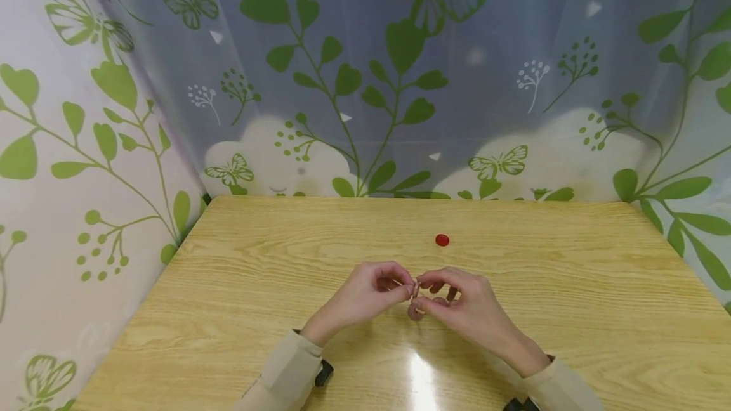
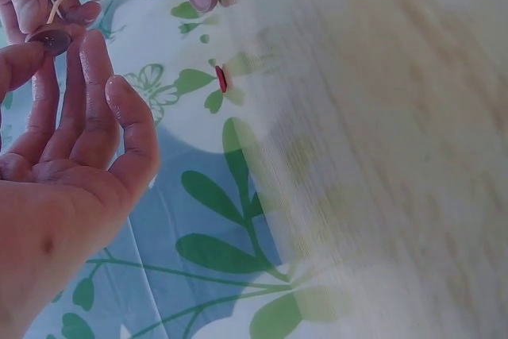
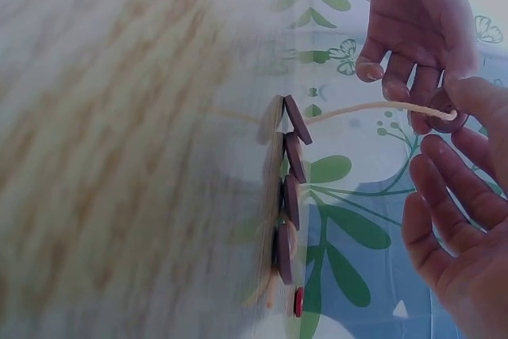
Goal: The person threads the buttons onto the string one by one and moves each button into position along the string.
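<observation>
My left hand (image 1: pixel 365 293) and right hand (image 1: pixel 471 303) meet above the table. Between their fingertips is a brown round button (image 2: pixel 54 40), seen nearly edge-on in the head view. The left thumb and fingers pinch it from one side; the right thumb and index finger (image 3: pixel 476 148) hold its rim from the other. A pale cord (image 3: pixel 373 107) runs from this button down to several brown buttons (image 3: pixel 294 160) strung in a row on the table. In the head view the right hand partly covers that row (image 1: pixel 415 313).
A red button (image 1: pixel 442 240) lies alone on the wooden table (image 1: pixel 274 233), beyond the hands. A curtain (image 1: pixel 342 81) printed with leaves and butterflies stands behind the table's far edge, and a similar one (image 1: pixel 97 163) is along the left side.
</observation>
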Tool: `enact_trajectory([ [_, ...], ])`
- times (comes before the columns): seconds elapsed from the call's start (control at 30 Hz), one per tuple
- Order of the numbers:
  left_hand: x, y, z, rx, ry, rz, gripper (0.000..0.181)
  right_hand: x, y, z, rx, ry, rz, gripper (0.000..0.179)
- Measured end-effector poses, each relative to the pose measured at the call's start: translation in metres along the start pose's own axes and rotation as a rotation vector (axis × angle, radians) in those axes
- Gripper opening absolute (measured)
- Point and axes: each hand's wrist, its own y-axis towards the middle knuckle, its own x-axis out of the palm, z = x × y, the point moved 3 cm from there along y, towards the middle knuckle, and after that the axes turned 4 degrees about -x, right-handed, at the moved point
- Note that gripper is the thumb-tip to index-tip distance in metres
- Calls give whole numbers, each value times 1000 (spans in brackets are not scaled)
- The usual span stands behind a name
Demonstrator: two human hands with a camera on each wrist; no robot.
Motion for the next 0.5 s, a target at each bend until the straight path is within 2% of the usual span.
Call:
enact_trajectory([
  [0.23, -1, -1, 0, 8, -9, -14, 10, 2, 0, 0, -13, 21, -9, 25],
  [0.5, -4, -4, 0, 4, 25, 4, 11, 3, 0, 0, -26, 25, -2, 25],
])
